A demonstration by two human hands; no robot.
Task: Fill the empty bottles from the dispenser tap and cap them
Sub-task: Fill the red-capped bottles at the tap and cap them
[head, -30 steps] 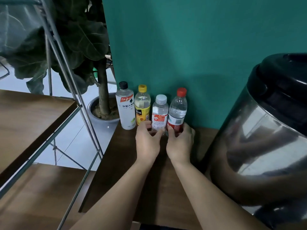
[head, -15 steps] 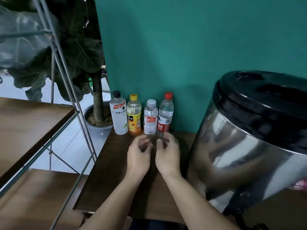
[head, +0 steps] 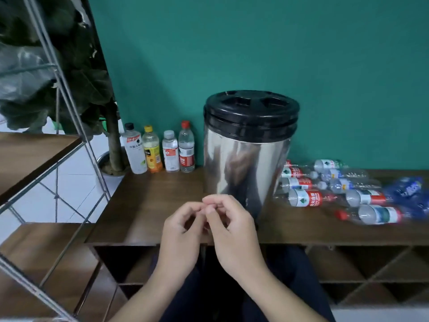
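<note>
Teal wall (head: 255,54) backs my dark wooden counter (head: 148,205). Shiny steel dispenser with black lid (head: 248,145) stands centre; empty clear bottles (head: 325,191) lie right of it. My left hand (head: 181,233) and right hand (head: 232,226) hover loosely curled, fingertips touching, holding nothing.

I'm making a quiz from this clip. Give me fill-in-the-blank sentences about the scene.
1. The number of upright bottles left of the dispenser is ____.
2. The dispenser's lid is coloured ____.
3. The bottles right of the dispenser are lying ____.
4. The left hand and right hand hold ____.

Missing: four; black; down; nothing
</note>
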